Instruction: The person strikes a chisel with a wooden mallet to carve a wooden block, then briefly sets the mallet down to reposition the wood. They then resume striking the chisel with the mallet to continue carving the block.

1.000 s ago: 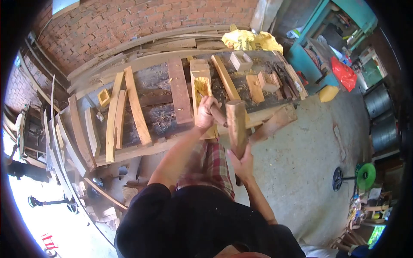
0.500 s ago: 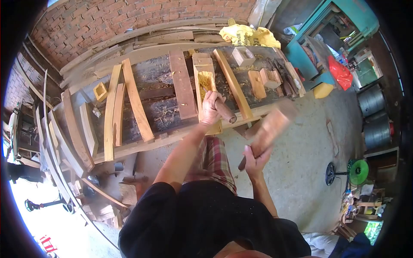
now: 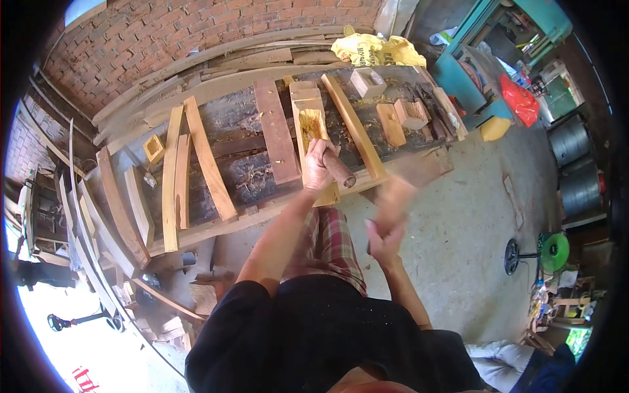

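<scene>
My left hand (image 3: pixel 317 165) is closed around a chisel, whose thick brown wooden handle (image 3: pixel 339 169) points toward me and to the right. Its blade is hidden behind the hand. Under it lies a pale wooden block (image 3: pixel 306 93) with a rough hollow full of yellowish chips (image 3: pixel 312 124). To the right, my right hand (image 3: pixel 386 240) grips a wooden mallet (image 3: pixel 397 196), smeared by motion. The mallet's head is apart from the chisel handle.
The dark workbench (image 3: pixel 252 180) bears a reddish-brown board (image 3: pixel 276 131), a long yellowish strip (image 3: pixel 354 124), several curved pieces and small hollowed blocks (image 3: pixel 368 83). A yellow sack (image 3: pixel 377 51) lies at the back. A green fan (image 3: pixel 554 252) stands on the floor at right.
The mallet has swung left, closer to the chisel handle, and my right hand has shifted slightly left with it. My left hand stays at the hollow with the chisel.
</scene>
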The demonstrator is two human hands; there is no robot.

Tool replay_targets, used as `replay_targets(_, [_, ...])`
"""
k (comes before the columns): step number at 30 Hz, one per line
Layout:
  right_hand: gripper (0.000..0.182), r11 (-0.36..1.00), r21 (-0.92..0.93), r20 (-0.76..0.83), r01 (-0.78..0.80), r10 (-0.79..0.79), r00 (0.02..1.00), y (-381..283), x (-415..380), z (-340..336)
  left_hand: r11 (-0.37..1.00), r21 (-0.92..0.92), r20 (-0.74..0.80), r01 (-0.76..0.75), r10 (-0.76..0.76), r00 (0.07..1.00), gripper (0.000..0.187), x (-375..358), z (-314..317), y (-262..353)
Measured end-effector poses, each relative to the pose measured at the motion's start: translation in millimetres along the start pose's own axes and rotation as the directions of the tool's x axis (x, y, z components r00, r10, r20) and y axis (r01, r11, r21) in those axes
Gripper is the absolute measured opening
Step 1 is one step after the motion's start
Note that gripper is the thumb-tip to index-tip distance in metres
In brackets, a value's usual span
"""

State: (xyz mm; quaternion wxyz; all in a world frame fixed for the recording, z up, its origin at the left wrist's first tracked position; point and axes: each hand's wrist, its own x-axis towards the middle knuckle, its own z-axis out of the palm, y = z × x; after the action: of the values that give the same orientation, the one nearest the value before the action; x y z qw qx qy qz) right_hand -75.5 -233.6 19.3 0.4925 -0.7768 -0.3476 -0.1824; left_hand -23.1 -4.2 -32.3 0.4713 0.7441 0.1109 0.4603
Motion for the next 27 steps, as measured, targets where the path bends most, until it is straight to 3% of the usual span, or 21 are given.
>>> replay_targets(1, [0.047,0.936,-0.079,0.311,-0.343,0.350,0.884,7.8,-2.6,5.0,0.998,-0.037,-0.001,0.043,-0.043,0.999,0.020,-2.5,-1.1,-2.8])
replay_targets(4, [0.046,0.892,-0.083,0.372,-0.445,0.442,0.816,16.6,-3.1,-0.5,0.990,-0.121,-0.039,0.067,-0.072,0.997,0.023,1.1,4.6,-6.7])
replay_targets(5, [0.047,0.903,-0.199,0.346,-0.380,0.428,0.835,22.4,-7.5,-2.8,0.991,-0.113,-0.045,0.076,-0.082,0.996,0.027,-2.5,4.5,-7.3])
replay_targets(6, [0.047,0.901,-0.196,0.336,-0.386,0.432,0.837,24.3,-5.7,-5.3,0.991,-0.106,-0.051,0.081,-0.087,0.995,0.031,-2.9,4.3,-5.2])
replay_targets(7, [0.048,0.890,-0.192,0.322,-0.413,0.454,0.830,26.2,-1.0,-8.5,0.999,-0.048,-0.050,0.021,-0.024,0.998,0.030,-2.9,3.0,-3.3])
replay_targets(10, [0.049,0.863,-0.204,0.281,-0.462,0.504,0.817,48.9,22.9,-13.3,0.999,-0.032,-0.049,0.021,-0.023,0.999,0.023,-3.0,3.2,-6.7])
replay_targets(13, [0.051,0.880,-0.238,0.240,-0.412,0.464,0.852,83.9,62.7,-4.9,0.999,-0.026,-0.054,0.022,-0.024,0.998,0.025,-3.4,4.6,-7.4])
replay_targets(15, [0.051,0.866,-0.416,0.263,-0.277,0.406,0.875,120.6,85.0,11.6,1.000,-0.009,-0.056,0.017,-0.018,0.998,0.027,-2.3,4.2,-4.5])
replay_targets(19, [0.052,0.800,-0.548,0.357,-0.244,0.488,0.797,134.6,134.8,40.5,0.999,-0.025,-0.041,0.036,-0.037,0.998,0.028,-2.0,2.3,-2.4])
replay_targets(21, [0.047,0.718,-0.665,0.322,-0.206,0.524,0.788,136.1,151.7,55.7,1.000,-0.013,-0.020,0.001,-0.001,1.000,0.029,-1.2,1.5,-2.8])
replay_targets(24, [0.040,0.696,-0.688,0.283,-0.208,0.520,0.806,143.0,158.8,72.6,0.999,-0.040,0.000,0.021,-0.021,1.000,0.029,-0.5,1.3,-2.7])
replay_targets(26, [0.036,0.668,-0.732,0.281,-0.135,0.476,0.833,143.2,153.4,76.6,0.999,-0.032,-0.004,0.016,-0.016,1.000,0.030,0.3,1.4,-0.2])
replay_targets(27, [0.036,0.750,-0.659,0.232,-0.061,0.279,0.932,132.3,149.6,75.1,0.999,-0.042,-0.013,0.016,-0.016,1.000,0.031,1.3,1.1,1.4])
